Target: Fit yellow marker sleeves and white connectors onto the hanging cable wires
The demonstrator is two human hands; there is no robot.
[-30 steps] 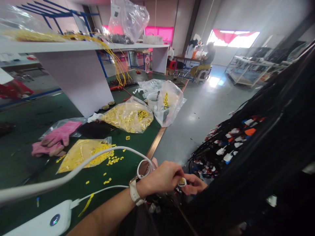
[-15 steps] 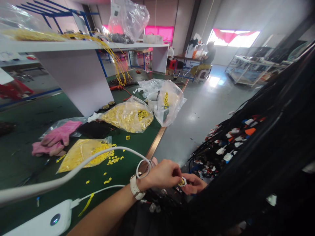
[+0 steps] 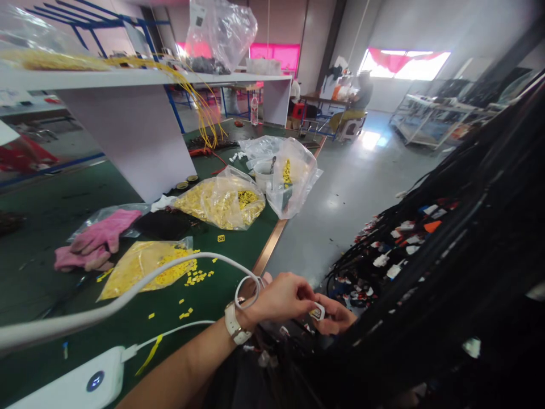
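Here, beside the green counter (image 3: 38,238) in a workshop, the left hand (image 3: 283,295) and right hand (image 3: 336,319) are pinching a small white connector (image 3: 317,312), its long axis lying crosswise.

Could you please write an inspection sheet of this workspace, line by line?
Surface: green table with a wooden edge; white shelf stands on it.
Job's things: small white connector with yellow in it, pinched between both hands, above a black wire bundle.
Clutter: pink gloves, bags of yellow pieces, loose yellow pieces.
Grips: left hand and right hand both shut on the connector; the left wrist wears a white band.
Cables: white cable crosses the table; a thinner one plugs into a white device.
Surroundings: factory hall, grey floor; a seated person at a far table.
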